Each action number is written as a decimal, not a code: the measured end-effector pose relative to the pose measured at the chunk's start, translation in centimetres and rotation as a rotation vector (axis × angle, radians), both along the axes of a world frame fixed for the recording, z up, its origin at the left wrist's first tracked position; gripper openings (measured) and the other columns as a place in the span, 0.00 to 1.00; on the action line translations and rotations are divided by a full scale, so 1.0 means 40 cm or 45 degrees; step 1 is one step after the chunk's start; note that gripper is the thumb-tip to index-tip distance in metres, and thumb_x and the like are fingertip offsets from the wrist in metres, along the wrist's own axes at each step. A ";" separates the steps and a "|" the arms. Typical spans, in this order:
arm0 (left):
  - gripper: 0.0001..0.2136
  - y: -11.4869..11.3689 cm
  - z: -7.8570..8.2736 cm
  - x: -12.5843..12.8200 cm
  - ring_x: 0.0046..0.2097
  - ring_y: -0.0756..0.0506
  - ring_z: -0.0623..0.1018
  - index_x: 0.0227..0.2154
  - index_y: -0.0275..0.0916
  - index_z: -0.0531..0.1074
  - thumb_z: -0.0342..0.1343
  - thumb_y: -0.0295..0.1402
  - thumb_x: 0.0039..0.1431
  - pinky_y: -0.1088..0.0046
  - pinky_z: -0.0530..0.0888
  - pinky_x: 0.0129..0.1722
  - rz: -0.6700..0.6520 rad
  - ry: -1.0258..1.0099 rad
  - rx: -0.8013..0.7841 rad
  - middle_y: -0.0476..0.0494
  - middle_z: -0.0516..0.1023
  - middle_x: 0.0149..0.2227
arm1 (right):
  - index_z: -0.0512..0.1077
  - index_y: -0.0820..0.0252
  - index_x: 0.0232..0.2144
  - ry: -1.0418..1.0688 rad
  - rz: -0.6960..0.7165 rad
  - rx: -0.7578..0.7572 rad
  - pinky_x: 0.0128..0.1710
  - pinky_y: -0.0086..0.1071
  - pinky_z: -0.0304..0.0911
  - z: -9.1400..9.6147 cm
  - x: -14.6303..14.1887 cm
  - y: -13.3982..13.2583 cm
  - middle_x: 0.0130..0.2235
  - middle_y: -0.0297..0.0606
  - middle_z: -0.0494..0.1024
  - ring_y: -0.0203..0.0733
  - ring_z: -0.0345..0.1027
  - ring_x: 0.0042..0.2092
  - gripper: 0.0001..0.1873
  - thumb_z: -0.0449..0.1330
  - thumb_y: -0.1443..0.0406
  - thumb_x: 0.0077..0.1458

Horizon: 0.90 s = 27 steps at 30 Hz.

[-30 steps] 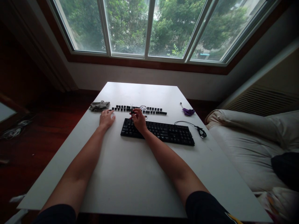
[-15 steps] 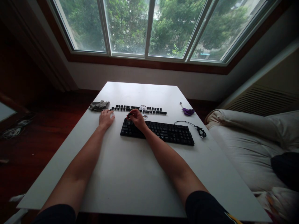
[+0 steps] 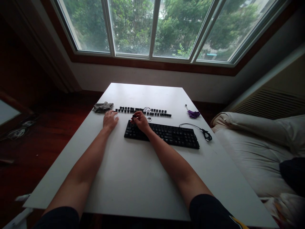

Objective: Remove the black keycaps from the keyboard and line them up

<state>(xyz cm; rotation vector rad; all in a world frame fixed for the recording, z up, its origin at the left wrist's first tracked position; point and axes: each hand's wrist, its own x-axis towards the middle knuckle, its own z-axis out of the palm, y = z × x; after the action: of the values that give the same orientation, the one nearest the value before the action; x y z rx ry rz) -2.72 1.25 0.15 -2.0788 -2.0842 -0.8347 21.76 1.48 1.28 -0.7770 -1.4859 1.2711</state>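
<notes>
A black keyboard (image 3: 171,135) lies on the white table, with the upper left part covered by my right hand (image 3: 141,122). That hand is closed in a pinch over the keyboard's upper left corner, and a small black keycap (image 3: 133,117) shows between the fingertips. My left hand (image 3: 110,121) rests on the table left of the keyboard, fingers spread and palm down. Its fingertips are by the left end of two rows of loose black keycaps (image 3: 164,114). A ring-shaped wire tool (image 3: 149,119) lies behind my right hand, partly hidden.
A crumpled grey cloth (image 3: 103,107) lies at the table's left edge. On the right are a purple brush-like thing (image 3: 193,114) and the coiled keyboard cable (image 3: 206,136). A pale sofa (image 3: 240,149) stands right of the table (image 3: 133,178), and a window (image 3: 152,57) is beyond it.
The whole view has shifted slightly to the left, so things appear a little further right. Both hands keep nearly the same places, and the right one still pinches the keycap.
</notes>
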 end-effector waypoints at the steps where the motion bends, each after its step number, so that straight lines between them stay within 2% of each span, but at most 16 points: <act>1: 0.18 -0.008 0.007 0.009 0.61 0.34 0.65 0.53 0.40 0.75 0.51 0.37 0.63 0.55 0.62 0.64 -0.007 0.005 0.002 0.37 0.68 0.59 | 0.60 0.53 0.42 -0.033 0.003 0.015 0.32 0.32 0.71 0.002 -0.001 -0.004 0.34 0.30 0.74 0.38 0.77 0.33 0.15 0.58 0.59 0.53; 5: 0.14 -0.041 0.027 0.078 0.58 0.36 0.68 0.48 0.40 0.77 0.50 0.35 0.64 0.56 0.64 0.62 -0.136 0.024 -0.006 0.38 0.72 0.55 | 0.62 0.55 0.37 -0.215 0.003 0.129 0.32 0.30 0.68 0.021 -0.001 -0.030 0.31 0.29 0.73 0.38 0.73 0.32 0.11 0.57 0.62 0.51; 8: 0.12 -0.056 0.027 0.136 0.55 0.37 0.70 0.44 0.41 0.78 0.50 0.33 0.64 0.56 0.66 0.60 -0.342 0.023 -0.014 0.38 0.75 0.50 | 0.65 0.56 0.34 -0.345 -0.058 0.278 0.32 0.29 0.65 0.037 0.004 -0.050 0.30 0.30 0.71 0.36 0.68 0.32 0.08 0.57 0.64 0.49; 10: 0.12 -0.065 0.022 0.160 0.52 0.38 0.72 0.43 0.41 0.78 0.50 0.32 0.64 0.57 0.68 0.57 -0.391 -0.028 0.020 0.39 0.76 0.46 | 0.65 0.57 0.33 -0.371 -0.100 0.353 0.32 0.29 0.63 0.045 0.008 -0.060 0.31 0.31 0.71 0.36 0.66 0.31 0.06 0.56 0.65 0.50; 15: 0.10 -0.090 0.005 0.167 0.46 0.42 0.75 0.42 0.42 0.77 0.52 0.31 0.62 0.62 0.74 0.49 -0.460 -0.273 0.006 0.43 0.76 0.45 | 0.67 0.57 0.33 -0.457 -0.263 0.499 0.33 0.29 0.62 0.051 0.009 -0.077 0.32 0.33 0.71 0.37 0.63 0.32 0.04 0.55 0.65 0.52; 19: 0.09 -0.100 -0.001 0.167 0.52 0.40 0.73 0.41 0.42 0.77 0.55 0.33 0.60 0.60 0.72 0.54 -0.560 -0.284 0.011 0.42 0.74 0.49 | 0.68 0.56 0.34 -0.502 -0.303 0.606 0.34 0.30 0.61 0.045 0.011 -0.085 0.31 0.32 0.70 0.38 0.62 0.32 0.04 0.56 0.65 0.54; 23: 0.10 -0.096 -0.003 0.170 0.55 0.39 0.71 0.43 0.42 0.77 0.56 0.32 0.59 0.56 0.69 0.59 -0.609 -0.260 0.005 0.41 0.73 0.52 | 0.67 0.55 0.36 -0.420 -0.334 0.544 0.34 0.31 0.63 0.035 0.008 -0.081 0.33 0.33 0.72 0.38 0.65 0.32 0.04 0.56 0.63 0.57; 27: 0.12 -0.093 -0.005 0.164 0.54 0.38 0.71 0.44 0.42 0.78 0.57 0.32 0.58 0.56 0.69 0.58 -0.613 -0.269 -0.012 0.40 0.73 0.51 | 0.64 0.54 0.39 -0.175 -0.357 0.357 0.30 0.30 0.65 0.031 -0.010 -0.076 0.33 0.31 0.71 0.36 0.68 0.31 0.07 0.55 0.60 0.59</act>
<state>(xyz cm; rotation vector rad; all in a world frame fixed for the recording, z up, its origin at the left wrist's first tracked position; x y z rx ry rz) 3.85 -2.49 -0.05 -2.6495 -1.6829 -1.1438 21.36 -1.55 2.50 -0.8621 -1.5599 0.7935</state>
